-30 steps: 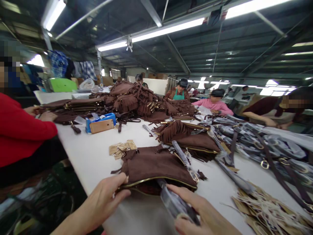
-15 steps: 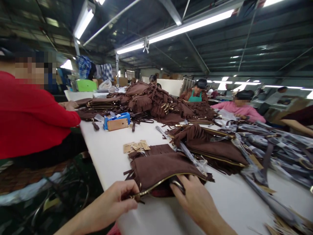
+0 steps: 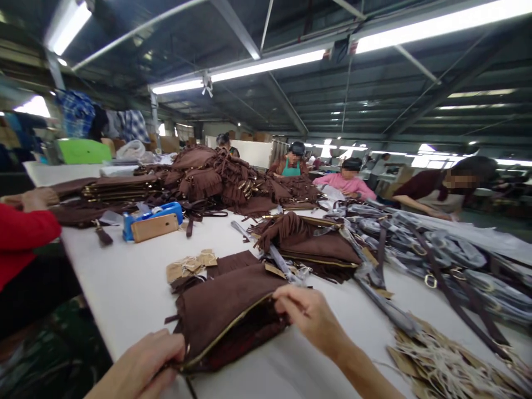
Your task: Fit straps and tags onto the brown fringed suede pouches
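Observation:
A brown suede-like bag [image 3: 224, 302] lies in front of me on the white table [image 3: 137, 288], its gold zipper undone and its dark red inside showing. My left hand [image 3: 152, 357] is closed on the bag's near left corner, by the zipper end. At the right end of the opening, my right hand [image 3: 305, 310] pinches the bag's edge with thumb and fingers. A small tan tag [image 3: 274, 270] shows just above that hand. Behind the bag sits a small bunch of tan tags [image 3: 191, 265]. Another brown fringed bag [image 3: 311, 244] with a gold zipper lies farther back.
A large heap of brown fringed bags [image 3: 208, 177] covers the back. A blue tape dispenser [image 3: 170, 209] and a phone [image 3: 154, 227] stand left. Wrapped straps [image 3: 440, 249] and strung tags [image 3: 449, 360] spread across the right. A red-sleeved co-worker [image 3: 25, 233] is at left; others work beyond.
The view has swung to the right. My right hand has come out of the bag, no longer holds the dark object with a metal ring, and now grips the opening's right end. My left hand keeps its corner.

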### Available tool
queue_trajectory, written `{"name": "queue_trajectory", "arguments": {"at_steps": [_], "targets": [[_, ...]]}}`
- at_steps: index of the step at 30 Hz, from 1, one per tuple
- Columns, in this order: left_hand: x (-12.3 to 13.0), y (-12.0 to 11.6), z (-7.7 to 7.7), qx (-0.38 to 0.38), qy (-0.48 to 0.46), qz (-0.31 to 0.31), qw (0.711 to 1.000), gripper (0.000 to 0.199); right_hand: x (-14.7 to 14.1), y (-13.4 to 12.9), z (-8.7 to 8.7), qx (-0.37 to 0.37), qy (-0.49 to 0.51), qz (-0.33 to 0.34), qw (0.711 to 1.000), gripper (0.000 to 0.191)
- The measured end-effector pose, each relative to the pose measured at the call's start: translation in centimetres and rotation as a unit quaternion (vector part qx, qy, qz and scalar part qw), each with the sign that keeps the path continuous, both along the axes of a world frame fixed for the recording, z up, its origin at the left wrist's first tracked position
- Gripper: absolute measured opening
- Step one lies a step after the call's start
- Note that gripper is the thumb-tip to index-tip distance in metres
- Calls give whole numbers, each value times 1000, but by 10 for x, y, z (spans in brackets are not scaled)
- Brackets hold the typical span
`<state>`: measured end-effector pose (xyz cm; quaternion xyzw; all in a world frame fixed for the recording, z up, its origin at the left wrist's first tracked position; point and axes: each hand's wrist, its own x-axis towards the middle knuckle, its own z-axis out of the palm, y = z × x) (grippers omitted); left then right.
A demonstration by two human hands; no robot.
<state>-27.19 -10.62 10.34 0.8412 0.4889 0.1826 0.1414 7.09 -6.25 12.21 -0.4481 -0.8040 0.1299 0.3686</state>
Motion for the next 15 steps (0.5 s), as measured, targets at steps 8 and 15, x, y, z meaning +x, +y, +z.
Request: {"name": "queue_trajectory", "arguments": {"at_steps": [8,15], "targets": [[70,4,8,225,140,-36,964,85,61,31,-18,31,-298,-27,954,48],[72,31,22,-41,71,-112,990,59,75,18,-27,28,-332,-79,939,28]]}}
